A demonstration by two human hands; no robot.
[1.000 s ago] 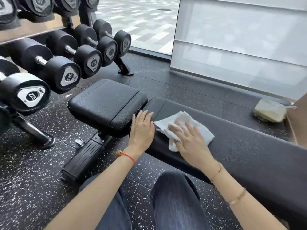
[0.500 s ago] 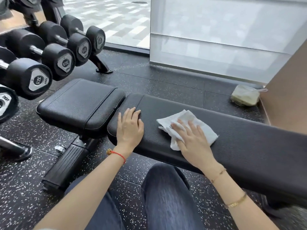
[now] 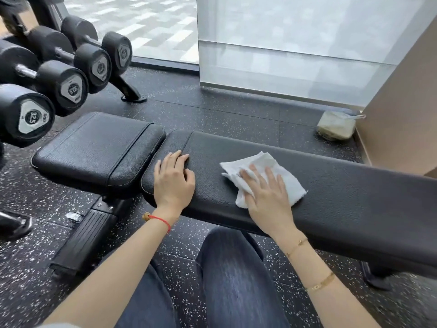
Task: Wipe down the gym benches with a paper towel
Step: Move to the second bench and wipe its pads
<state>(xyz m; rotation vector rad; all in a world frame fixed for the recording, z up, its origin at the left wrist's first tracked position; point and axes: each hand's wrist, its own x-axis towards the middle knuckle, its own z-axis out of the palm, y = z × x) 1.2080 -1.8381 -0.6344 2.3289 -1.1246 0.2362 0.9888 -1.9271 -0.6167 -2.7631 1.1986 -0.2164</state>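
While the towel slid toward 3 o'clock since a second ago:
Right hand (image 3: 267,197): fingers flat, pressing paper towel (image 3: 264,176).
Left hand (image 3: 173,181): relaxed, bracing long pad (image 3: 343,185).
Meaning: wipe likely progressing rightward.

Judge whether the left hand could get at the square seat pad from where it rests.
Probably yes: the left hand rests at the long pad's end, right beside the seat pad, with nothing between them.
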